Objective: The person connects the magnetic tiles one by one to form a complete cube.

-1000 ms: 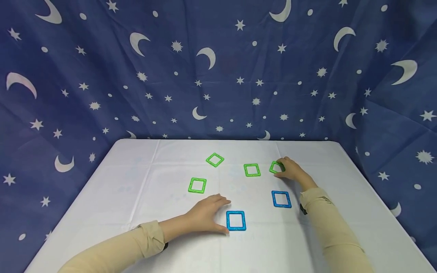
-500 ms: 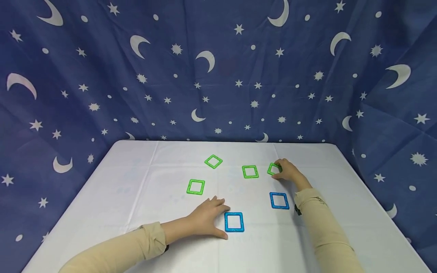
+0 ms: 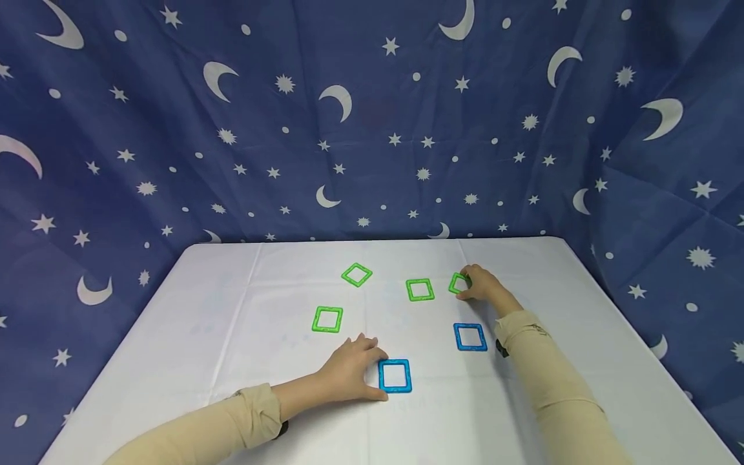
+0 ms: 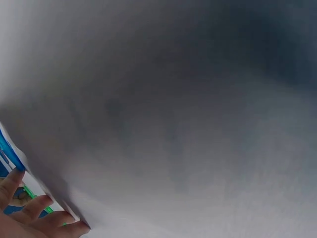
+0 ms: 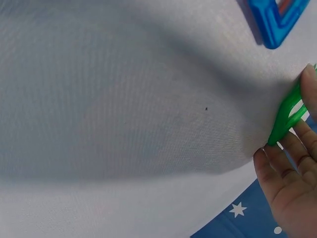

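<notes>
Two hands work over the tabletop [image 3: 273, 361]. The left hand [image 3: 347, 372] is spread wide, thumb and index finger at the left corners of the near blue frame [image 3: 408, 376]; the right hand [image 3: 484, 285] pinches the rightmost green frame [image 3: 452, 283] between thumb and fingers. Just left of that one lies the middle green frame [image 3: 420, 298], a strip of cloth between them; the second blue frame [image 3: 472, 348] sits nearer the person. Past the left fingertips lie the left green frame [image 3: 325, 330] and, farther back, the turned green frame [image 3: 357, 285], a diamond from here. White cloth runs on broadly to both side edges. All six are hollow squares (smooth, plastic-looking). The cloth is faintly creased; behind hangs a navy curtain [image 3: 372, 155] with pale moons and stars.
</notes>
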Motion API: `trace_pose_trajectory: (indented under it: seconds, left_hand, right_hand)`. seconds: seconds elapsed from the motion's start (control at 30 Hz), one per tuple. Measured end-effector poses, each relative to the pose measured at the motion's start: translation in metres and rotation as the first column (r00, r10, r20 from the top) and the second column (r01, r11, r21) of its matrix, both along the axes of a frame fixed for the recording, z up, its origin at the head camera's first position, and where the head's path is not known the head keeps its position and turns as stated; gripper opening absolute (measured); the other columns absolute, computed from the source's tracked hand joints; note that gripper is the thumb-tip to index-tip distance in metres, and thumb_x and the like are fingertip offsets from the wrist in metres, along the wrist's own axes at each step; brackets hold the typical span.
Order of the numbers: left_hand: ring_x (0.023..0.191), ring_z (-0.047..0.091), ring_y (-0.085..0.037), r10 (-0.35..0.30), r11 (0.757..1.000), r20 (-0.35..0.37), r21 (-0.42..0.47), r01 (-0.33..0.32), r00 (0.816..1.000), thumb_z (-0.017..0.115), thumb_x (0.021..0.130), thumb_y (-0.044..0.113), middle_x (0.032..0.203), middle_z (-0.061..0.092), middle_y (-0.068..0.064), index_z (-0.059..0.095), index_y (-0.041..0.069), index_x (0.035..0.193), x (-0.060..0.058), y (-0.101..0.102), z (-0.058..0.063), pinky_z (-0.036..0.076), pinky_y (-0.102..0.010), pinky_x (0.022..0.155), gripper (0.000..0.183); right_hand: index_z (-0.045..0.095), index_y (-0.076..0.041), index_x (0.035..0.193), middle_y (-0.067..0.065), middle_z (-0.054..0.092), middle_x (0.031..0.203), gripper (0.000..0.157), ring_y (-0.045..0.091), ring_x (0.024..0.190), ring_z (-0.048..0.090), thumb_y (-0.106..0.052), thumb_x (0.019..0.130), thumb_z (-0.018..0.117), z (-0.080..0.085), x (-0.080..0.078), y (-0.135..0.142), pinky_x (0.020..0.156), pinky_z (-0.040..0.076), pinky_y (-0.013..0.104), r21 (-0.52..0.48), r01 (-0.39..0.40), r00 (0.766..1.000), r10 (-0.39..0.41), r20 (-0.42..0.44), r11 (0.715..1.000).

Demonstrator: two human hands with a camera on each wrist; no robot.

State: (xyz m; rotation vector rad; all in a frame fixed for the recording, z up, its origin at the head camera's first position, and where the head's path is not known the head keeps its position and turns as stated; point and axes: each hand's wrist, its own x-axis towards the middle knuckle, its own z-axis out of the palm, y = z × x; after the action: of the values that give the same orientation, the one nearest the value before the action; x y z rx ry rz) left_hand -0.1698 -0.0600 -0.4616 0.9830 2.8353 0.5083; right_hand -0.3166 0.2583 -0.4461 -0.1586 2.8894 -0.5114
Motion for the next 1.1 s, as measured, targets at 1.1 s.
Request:
trace_pose_trajectory:
  seconds: [1.1]
  left_hand:
    - [0.125, 0.049, -0.042, 0.013, 1.0, -0.028, -0.002, -0.013, 1.0, 0.081, 0.065, 0.052, 0.129, 0.057, -0.014, 0.065, 0.019, 0.112, -0.0016, 0.0013, -0.0013, 0.04, -0.059, 0.099, 0.059]
  right_hand:
    - [0.049, 0.009, 0.125, 0.027, 0.056, 0.123, 0.064, 0.04, 0.113, 0.054, -0.024, 0.078, 0.077, 0.0065, 0.0071, 0.0019, 0.1, 0.042, 0.051, 0.015, -0.009, 0.998, 0.01, -0.063, 1.0]
